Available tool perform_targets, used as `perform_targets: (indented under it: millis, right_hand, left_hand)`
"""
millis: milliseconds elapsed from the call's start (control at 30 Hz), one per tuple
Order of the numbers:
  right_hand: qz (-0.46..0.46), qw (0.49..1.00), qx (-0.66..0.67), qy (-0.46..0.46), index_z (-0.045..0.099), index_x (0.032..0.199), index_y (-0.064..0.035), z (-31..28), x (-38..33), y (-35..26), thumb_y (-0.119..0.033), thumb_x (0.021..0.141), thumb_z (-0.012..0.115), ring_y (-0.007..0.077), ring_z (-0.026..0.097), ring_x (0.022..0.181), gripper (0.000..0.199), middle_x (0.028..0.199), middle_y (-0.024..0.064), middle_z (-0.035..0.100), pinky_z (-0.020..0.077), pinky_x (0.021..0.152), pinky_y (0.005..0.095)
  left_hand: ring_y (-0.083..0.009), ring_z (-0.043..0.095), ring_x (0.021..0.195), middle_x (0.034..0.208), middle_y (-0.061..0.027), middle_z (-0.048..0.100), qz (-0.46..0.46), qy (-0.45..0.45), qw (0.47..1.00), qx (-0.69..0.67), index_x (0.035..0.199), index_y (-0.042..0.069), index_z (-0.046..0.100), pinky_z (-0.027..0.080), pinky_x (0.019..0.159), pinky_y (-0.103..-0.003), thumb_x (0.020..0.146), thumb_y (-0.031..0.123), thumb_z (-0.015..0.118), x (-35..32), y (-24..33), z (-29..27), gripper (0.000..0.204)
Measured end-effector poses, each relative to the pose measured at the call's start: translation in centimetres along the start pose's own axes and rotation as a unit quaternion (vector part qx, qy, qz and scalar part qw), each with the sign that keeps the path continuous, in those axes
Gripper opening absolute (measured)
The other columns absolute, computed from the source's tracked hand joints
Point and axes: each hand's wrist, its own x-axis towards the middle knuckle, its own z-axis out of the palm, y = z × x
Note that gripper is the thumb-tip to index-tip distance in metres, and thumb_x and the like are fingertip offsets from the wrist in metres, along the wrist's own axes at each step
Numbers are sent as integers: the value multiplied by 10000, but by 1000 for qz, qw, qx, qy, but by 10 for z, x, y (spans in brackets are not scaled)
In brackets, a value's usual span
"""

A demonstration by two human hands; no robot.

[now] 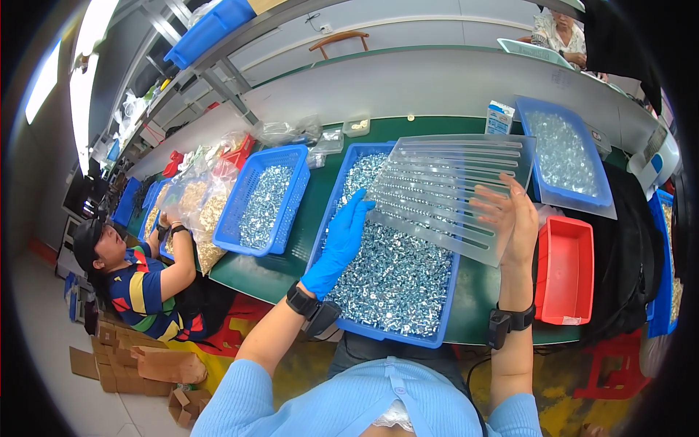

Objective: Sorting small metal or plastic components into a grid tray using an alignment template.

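A clear slotted plastic plate (pixel 445 191) is held tilted over a large blue basket (pixel 443 320). The basket is filled with small shiny metal fasteners (pixel 386 284); their exact kind is too small to tell. Rows of small pieces line some of the plate's long slots. On the plate's left edge, my left hand (pixel 341 244), in a blue glove, has its fingers closed. My bare right hand (pixel 517 218) holds the right edge, with some fingers showing through the clear plastic.
To the left stands a smaller blue basket (pixel 304 197) of metal pieces, beyond it bags of tan pieces (pixel 211 207) by a co-worker (pixel 149 277). At right are a red bin (pixel 565 269), a blue tray (pixel 604 191) with clear bags and a carton (pixel 499 118). Another person (pixel 561 36) sits beyond the partition.
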Motion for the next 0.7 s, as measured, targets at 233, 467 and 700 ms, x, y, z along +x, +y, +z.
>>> perform_targets:
  millis: [233, 467, 700]
  right_hand:
    - [11, 1000, 28, 6, 426, 1236, 3, 1, 1, 1, -322, 913, 457, 288, 651, 822, 460, 1005, 230, 618, 511, 633, 314]
    - [6, 1000, 4, 5, 437, 1233, -9, 1, 0, 1, -382, 901, 458, 277, 646, 835, 500, 1013, 211, 625, 471, 653, 294]
    - [11, 1000, 9, 7, 440, 1235, -17, 1, 2, 1, -380, 901, 458, 276, 647, 833, 494, 1009, 207, 628, 472, 653, 294]
  left_hand:
    - [-218, 543, 998, 1006, -120, 617, -2, -21, 970, 243, 1207, 24, 505, 404, 882, -328, 944, 214, 447, -29, -22, 2, 330]
    - [-303, 558, 900, 967, -155, 604, 171, 42, 959, 222, 1149, 19, 530, 422, 790, -387, 899, 143, 508, -1, -26, 4, 280]
    - [-264, 547, 1000, 998, -124, 607, 98, 68, 971, 207, 1215, 10, 479, 408, 884, -364, 920, 179, 490, -10, -24, -3, 341]
